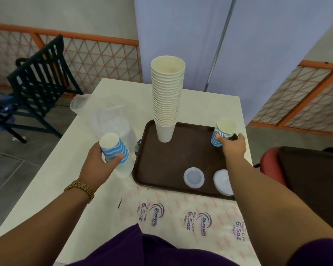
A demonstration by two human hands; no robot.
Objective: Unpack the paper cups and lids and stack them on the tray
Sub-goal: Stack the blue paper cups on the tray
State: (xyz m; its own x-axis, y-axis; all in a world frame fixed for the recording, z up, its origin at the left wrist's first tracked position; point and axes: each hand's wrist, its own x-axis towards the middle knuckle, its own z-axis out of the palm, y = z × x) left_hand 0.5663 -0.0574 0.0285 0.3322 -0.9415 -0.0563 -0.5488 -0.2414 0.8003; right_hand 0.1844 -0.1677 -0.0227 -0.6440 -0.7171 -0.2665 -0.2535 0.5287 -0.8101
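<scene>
A brown tray (173, 160) lies on the white table. A tall stack of plain cream paper cups (167, 96) stands upright at the tray's far edge. My right hand (234, 145) grips a short stack of blue-striped cups (222, 134), mouth up, at the tray's far right corner. Left of the tray, my left hand (100, 164) holds more blue-striped cups (113, 147) upside down above the table. Two stacks of clear and white lids (193, 177) (222, 181) rest near the tray's front edge.
A clear plastic bag (108, 120) lies crumpled left of the tray. Printed cup wrapping (181, 217) covers the table's near side. A dark slatted chair (37, 83) stands at the far left, a red-brown seat (304, 173) to the right, and a pale curtain (200, 35) behind.
</scene>
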